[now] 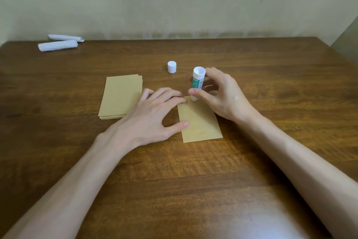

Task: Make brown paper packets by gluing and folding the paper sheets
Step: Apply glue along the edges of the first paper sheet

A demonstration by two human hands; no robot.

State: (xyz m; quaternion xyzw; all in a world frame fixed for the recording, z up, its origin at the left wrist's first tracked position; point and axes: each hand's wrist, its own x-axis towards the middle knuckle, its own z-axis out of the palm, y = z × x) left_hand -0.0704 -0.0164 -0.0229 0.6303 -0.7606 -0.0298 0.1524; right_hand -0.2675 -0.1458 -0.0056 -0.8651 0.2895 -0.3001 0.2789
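Right fingers [196,93] pinch one glue stick [197,81]; left fingers [170,96], spread, press one sheet [201,125].

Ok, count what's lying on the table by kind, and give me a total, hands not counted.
1 glue stick, uncapped
1 white cap
1 single brown sheet
1 stack of brown sheets, sheets in it too close to count
2 white paper rolls
Total: 6
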